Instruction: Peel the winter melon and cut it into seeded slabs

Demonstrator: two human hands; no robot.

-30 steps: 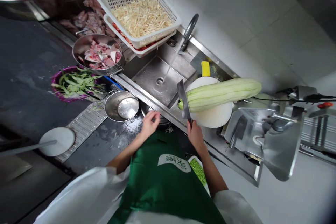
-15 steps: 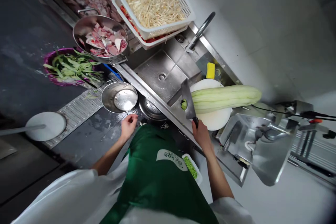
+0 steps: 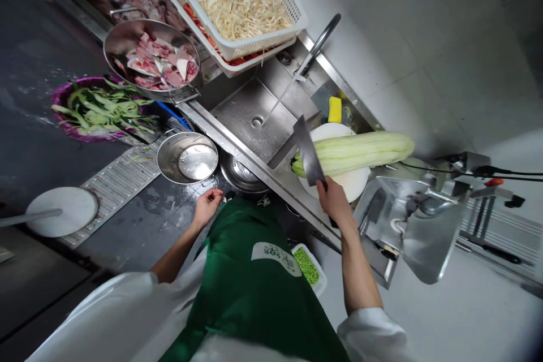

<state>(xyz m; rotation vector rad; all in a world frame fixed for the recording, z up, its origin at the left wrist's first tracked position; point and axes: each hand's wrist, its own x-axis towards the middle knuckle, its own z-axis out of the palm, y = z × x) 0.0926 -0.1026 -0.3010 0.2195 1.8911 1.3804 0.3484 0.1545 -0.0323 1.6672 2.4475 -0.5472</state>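
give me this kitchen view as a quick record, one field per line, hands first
right hand: grip closed on the handle of a cleaver
left hand: fingers curled, nothing seen in its grip, beside the green apron
blade: across the left end of the gourd in the picture; contact unclear
gourd: lying on the round white board, overhanging it
sink: water running in from the faucet
above sink: bean sprouts in a white basket
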